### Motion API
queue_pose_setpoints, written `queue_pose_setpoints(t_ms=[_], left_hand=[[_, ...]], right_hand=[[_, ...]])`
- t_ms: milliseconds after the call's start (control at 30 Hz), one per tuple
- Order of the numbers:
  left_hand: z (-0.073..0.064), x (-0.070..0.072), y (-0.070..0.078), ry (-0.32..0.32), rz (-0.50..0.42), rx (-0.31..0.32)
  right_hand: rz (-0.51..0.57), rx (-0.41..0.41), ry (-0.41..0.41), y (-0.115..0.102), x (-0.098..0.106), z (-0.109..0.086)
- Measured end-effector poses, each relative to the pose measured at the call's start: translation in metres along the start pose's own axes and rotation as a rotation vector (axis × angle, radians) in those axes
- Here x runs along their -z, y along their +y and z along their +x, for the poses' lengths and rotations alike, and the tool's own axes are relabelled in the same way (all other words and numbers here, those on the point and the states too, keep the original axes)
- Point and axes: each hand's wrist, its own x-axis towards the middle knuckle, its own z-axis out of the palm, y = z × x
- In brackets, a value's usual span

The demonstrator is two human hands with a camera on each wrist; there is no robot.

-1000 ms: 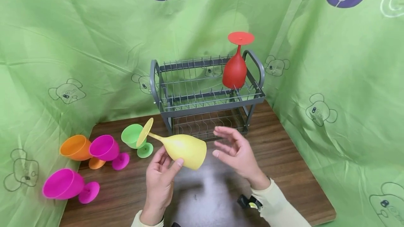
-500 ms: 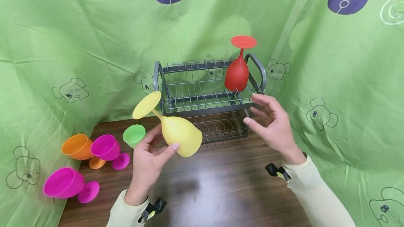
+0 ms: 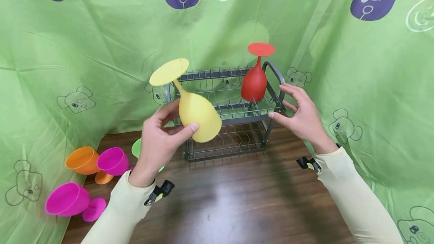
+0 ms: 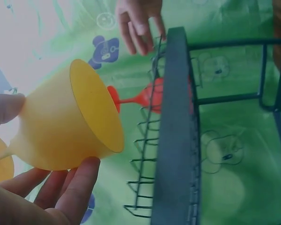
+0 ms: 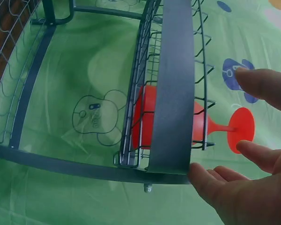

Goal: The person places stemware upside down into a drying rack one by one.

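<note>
Goblet in yellow (image 3: pixel 200 118) just left of centre in the frame, raised before the left part of a grey two-tier rack (image 3: pixel 239 119), apart from its metal. Tilted, foot toward the upper left, mouth toward the lower right and partly down; probably gripped by the bowl for a sure hold, with stem and foot left free. At right of centre, red goblet (image 3: pixel 254 84) upside down in the upper tier, foot uppermost, likely because of a broad rim being steadier on wires than a slim stem. On the desk (image 3: pixel 237 195) at lower left, mouths up, orange goblet (image 3: pixel 82 160), rear pink goblet (image 3: pixel 112 161), front pink goblet (image 3: pixel 69 199) and, partly hidden, green goblet (image 3: pixel 136 148); perhaps grouped there for easy reach. Now the hands: left hand (image 3: pixel 157 134) curled about the yellow bowl, thumb on the near side, fingers behind, spread only to the bowl's width. Right hand (image 3: pixel 305 119) at right of centre, thumb and fingers wide apart beside the rack's right end, nothing gripped, perhaps placed to steady the frame; actual contact impossible to confirm
</note>
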Motion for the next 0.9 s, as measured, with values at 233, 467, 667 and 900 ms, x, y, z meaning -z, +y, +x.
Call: queue_pose_setpoints(t_ms=[233, 467, 667, 900], left_hand=[[0.031, -0.008, 0.007, -0.008, 0.032, -0.002], [0.064, -0.026, 0.006, -0.041, 0.087, 0.034], [0.1, -0.045, 0.005, -0.083, 0.224, 0.059], [0.133, -0.069, -0.002, -0.15, 0.318, 0.1]], right_hand=[[-0.126, -0.005, -0.086, 0.003, 0.002, 0.007], [-0.166, -0.043, -0.12, 0.009, 0.005, 0.014], [-0.132, -0.026, -0.089, 0.018, 0.003, 0.018], [-0.142, -0.033, -0.079, 0.019, 0.004, 0.02]])
